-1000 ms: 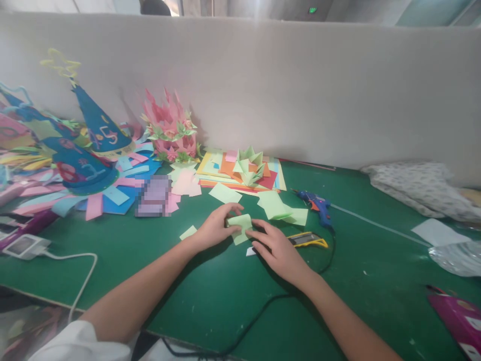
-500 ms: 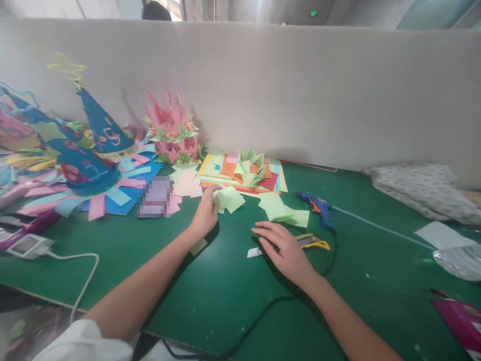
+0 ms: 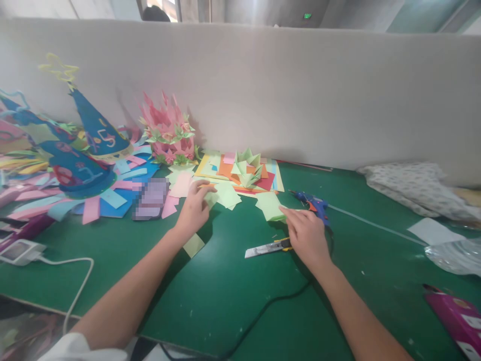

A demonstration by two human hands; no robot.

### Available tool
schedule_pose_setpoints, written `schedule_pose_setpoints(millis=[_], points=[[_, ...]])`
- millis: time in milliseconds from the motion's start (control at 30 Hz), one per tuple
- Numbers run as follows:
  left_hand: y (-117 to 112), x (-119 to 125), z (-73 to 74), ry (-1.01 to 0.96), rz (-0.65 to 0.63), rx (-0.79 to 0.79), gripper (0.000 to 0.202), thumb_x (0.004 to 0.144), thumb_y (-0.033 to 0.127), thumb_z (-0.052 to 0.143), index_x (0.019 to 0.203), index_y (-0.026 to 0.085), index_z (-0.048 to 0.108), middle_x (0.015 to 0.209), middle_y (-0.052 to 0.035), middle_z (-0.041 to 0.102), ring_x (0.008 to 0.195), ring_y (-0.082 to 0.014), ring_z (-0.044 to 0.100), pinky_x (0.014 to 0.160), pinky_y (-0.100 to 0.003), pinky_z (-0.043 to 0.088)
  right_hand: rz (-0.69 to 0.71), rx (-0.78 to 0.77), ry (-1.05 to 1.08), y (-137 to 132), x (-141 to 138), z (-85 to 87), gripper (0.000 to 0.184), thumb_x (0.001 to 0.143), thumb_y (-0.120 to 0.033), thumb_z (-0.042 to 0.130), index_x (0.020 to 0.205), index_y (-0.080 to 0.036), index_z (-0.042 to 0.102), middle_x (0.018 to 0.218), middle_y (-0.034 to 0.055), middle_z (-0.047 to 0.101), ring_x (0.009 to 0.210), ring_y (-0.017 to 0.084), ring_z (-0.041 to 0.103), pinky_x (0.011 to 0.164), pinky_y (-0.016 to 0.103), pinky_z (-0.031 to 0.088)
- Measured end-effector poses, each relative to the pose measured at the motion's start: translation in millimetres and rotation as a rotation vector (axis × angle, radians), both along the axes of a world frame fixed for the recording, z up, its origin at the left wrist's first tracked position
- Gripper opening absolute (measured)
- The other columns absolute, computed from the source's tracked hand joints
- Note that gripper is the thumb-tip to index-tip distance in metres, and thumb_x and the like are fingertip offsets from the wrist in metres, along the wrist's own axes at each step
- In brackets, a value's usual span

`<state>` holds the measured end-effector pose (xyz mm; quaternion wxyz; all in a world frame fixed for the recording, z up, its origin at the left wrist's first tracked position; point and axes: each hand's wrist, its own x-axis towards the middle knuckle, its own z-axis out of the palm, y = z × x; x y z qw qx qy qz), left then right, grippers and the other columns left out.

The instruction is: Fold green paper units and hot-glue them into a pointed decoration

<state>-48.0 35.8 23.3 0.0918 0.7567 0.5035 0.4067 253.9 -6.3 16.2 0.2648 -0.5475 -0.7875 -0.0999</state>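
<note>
Viewed from beside the bench, all positions are taken from the cutter [image 3: 265,248], which lies blade out to the person's left. Largest item: a pale partition [image 3: 300,100], standing well beyond the cutter, behind the green table [image 3: 225,301] that bears it. Blue cone hats [image 3: 80,173] stand far to the cutter's left. A stack of coloured sheets [image 3: 205,169] lies beyond it, a pink paper crown [image 3: 169,138] beyond it and left. Right hand [image 3: 308,238]: over the cutter's handle, fingers nearly straight and close together, tips at the green sheets [image 3: 268,203] just beyond the cutter; whether it pinches one, I cannot tell. Left hand [image 3: 193,210]: left of the cutter, half open, fingers loosely bent, beside a second green group [image 3: 227,194]; any grip cannot be confirmed. A glue gun [image 3: 320,206] rests beyond the cutter, to its right. Smallest: a pale green slip [image 3: 194,245], left of the blade.
</note>
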Motion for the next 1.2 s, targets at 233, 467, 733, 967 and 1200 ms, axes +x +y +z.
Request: schedule_pose_setpoints(millis=[233,467,733,967,1200], points=[[-14.9,-9.8,22.8,0.302,-0.145,-0.444,0.017,0.066,0.011,0.044,0.07,0.02,0.058,0.065,0.0013,0.059,0.058,-0.0136,0.052,0.052,-0.023,0.035,-0.006,0.003,-0.051,1.5,4.8,-2.5,0.024,0.086,-0.016,0.049,0.089,-0.022,0.072,0.089,0.0052,0.071,0.084,0.024,0.053,0.071,0.038,0.038],[-27.1,-5.2,30.2,0.481,-0.27,-0.504,0.01,0.064,0.02,0.053,0.059,0.021,0.061,0.064,-0.0012,0.063,0.068,-0.0185,0.055,0.054,-0.024,0.033,0.026,-0.022,0.063,0.3,7.8,0.1,0.017,0.084,-0.028,0.057,0.079,-0.023,0.073,0.084,0.0026,0.07,0.078,0.021,0.055,0.071,0.036,0.041],[-22.3,19.4,4.9,-0.069,-0.273,-0.571,0.019,0.083,0.029,0.046,0.089,0.019,0.061,0.069,0.0,0.064,0.057,-0.0125,0.057,0.054,-0.023,0.042,0.055,0.06,0.216,-4.7,0.5,5.1,0.022,0.089,-0.029,0.05,0.089,-0.024,0.072,0.091,0.0037,0.071,0.083,0.021,0.062,0.075,0.037,0.046],[-35.8,53.5,-4.2,-0.75,-0.489,-0.863,0.051,0.077,0.042,0.065,0.115,0.018,0.041,0.111,-0.0121,0.06,0.088,-0.0169,0.063,0.077,-0.034,0.052,0.276,0.117,0.113,-22.2,-20.1,6.0,0.022,0.089,-0.022,0.051,0.102,-0.026,0.069,0.099,0.0042,0.072,0.083,0.019,0.063,0.072,0.034,0.045],[-31.4,52.8,-7.5,-0.807,-0.265,-0.808,0.047,0.07,0.039,0.072,0.105,0.013,0.053,0.103,-0.0115,0.067,0.093,-0.0236,0.064,0.083,-0.039,0.05,0.505,-0.097,0.104,-23.8,-37.7,-0.8,0.028,0.091,-0.02,0.047,0.112,-0.029,0.063,0.106,0.0038,0.068,0.091,0.018,0.058,0.079,0.036,0.046]])
